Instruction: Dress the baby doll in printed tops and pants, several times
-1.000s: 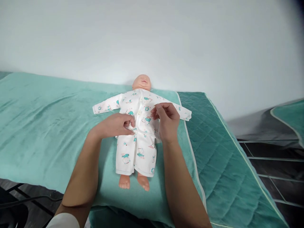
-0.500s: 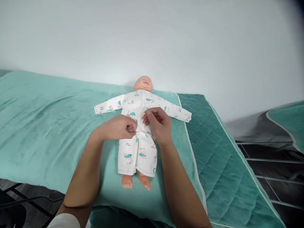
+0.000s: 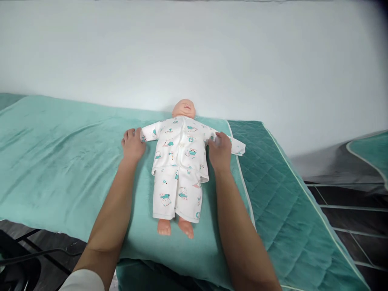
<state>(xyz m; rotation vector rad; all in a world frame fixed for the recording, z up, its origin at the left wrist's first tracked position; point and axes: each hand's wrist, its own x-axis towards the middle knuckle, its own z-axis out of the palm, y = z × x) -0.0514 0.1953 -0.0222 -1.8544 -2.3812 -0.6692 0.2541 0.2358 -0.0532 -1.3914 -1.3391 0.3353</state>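
A baby doll (image 3: 184,108) lies on its back, dressed in a white printed pajama top (image 3: 182,149) and matching pajama pants (image 3: 165,194). The top's front edges meet down the middle, with a button visible at chest height. My left hand (image 3: 133,145) curls over the end of the sleeve on the left, hiding its cuff. Around the middle of the other sleeve (image 3: 238,147), my right hand (image 3: 220,151) has its thumb and fingers closed; the cuff sticks out beyond it. Both of the doll's bare feet (image 3: 164,227) show below the pants.
Beneath the doll is a light green cover (image 3: 75,169) on a bed. A darker quilted green pad (image 3: 281,206) extends on the right. The white wall (image 3: 194,52) stands close behind the doll's head. A black cable (image 3: 45,254) hangs at the lower left.
Both hands have left the front of the top and moved outward, the left to one sleeve and the right to the other. The top's front and hem are now uncovered.
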